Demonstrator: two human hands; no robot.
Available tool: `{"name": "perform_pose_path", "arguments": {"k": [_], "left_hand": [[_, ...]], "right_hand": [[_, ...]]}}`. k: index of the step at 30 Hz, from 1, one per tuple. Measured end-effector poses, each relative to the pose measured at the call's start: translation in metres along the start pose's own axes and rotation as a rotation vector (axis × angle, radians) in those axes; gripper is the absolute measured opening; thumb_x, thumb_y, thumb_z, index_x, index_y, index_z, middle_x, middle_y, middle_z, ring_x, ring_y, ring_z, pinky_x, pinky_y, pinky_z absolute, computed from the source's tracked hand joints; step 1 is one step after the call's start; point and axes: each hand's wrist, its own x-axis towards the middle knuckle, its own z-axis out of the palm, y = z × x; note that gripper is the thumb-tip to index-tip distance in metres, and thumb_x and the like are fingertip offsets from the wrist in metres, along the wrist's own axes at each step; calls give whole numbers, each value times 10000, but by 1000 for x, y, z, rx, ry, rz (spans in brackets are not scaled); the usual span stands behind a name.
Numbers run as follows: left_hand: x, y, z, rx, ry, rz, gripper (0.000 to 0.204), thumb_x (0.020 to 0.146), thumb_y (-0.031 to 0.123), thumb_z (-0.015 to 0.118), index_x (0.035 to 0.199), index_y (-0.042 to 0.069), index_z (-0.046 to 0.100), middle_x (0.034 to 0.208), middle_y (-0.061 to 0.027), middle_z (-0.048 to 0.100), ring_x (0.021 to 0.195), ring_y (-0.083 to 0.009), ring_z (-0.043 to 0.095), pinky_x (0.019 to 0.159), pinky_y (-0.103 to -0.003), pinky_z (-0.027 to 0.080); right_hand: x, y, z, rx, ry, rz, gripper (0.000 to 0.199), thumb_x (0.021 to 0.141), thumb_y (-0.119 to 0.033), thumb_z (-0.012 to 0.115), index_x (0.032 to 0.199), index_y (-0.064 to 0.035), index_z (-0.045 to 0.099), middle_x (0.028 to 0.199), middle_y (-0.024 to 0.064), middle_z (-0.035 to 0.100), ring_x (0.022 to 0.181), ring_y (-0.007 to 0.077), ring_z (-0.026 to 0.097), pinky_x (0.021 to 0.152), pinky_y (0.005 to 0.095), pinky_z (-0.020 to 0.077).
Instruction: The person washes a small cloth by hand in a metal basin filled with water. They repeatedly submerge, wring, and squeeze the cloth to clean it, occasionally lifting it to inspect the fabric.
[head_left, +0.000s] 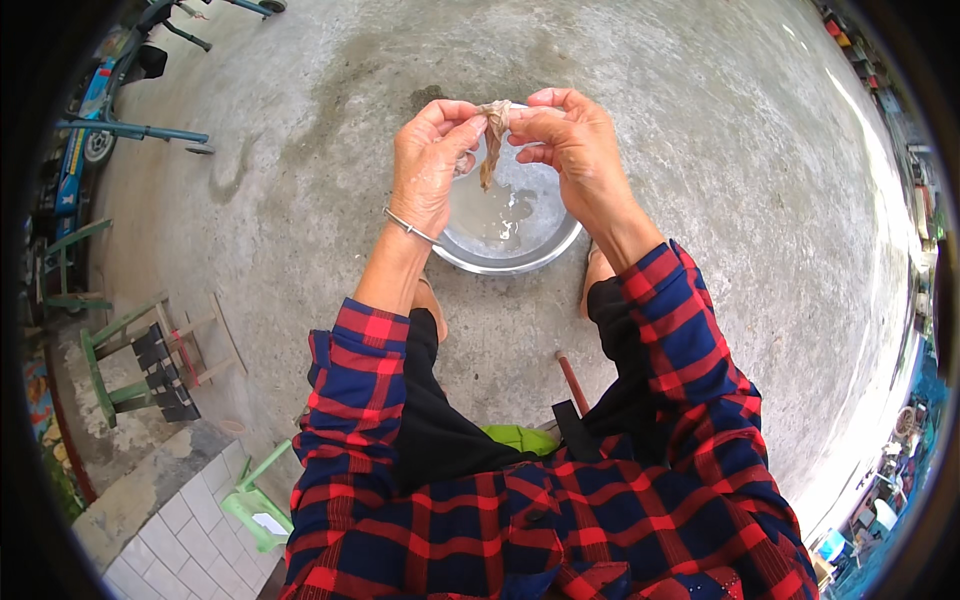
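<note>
Both of my hands are raised over a round metal basin (505, 268) on the floor between my feet. Cloudy greyish water (505, 215) lies in it. A limp, wet, beige-brown strip (492, 150) stretches between my fingertips, bunched at the top, with a narrow end hanging down; its material I cannot make out. My left hand (432, 165), with a thin bangle at the wrist, pinches one side of it between thumb and fingers. The other side is gripped by my right hand (580, 145), whose remaining fingers curl loosely. Wet specks show on the left hand.
Concrete floor (700, 130) surrounds the basin, with damp patches. A reddish stick (572, 382) lies between my legs. To the left are a green-framed stool (108, 385), a pale green plastic chair (262, 500) and a wheeled blue machine (88, 145). Assorted items line the right edge.
</note>
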Motion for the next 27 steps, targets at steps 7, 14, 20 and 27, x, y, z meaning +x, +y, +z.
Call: {"name": "perform_pose_path", "arguments": {"k": [7,14,20,27], "left_hand": [[-1,0,1,13,-8,-45,113,856,100,660,945,43,620,827,5,621,702,-59,534,572,-199,399],[-1,0,1,17,-29,-55,102,868,100,641,951,47,618,830,5,625,708,-58,534,568,-201,393],[-2,0,2,21,-50,-46,118,887,100,623,985,34,618,853,0,631,708,-54,528,577,-203,389],[-1,2,2,5,-81,-71,156,908,114,618,1030,16,622,895,-6,630,738,-53,522,577,-204,380]], "right_hand": [[-1,4,1,-286,5,-197,249,766,4,667,986,-27,556,829,65,673,739,117,618,645,264,493],[-4,5,7,-551,8,-420,265,738,15,693,960,-13,553,794,62,671,698,96,604,642,246,494],[-4,6,6,-678,94,-394,156,723,-34,720,823,-1,606,721,51,656,658,98,604,606,250,491],[-4,5,5,-499,40,-281,102,754,-78,708,824,-5,686,733,38,670,668,92,605,590,240,472]]}}
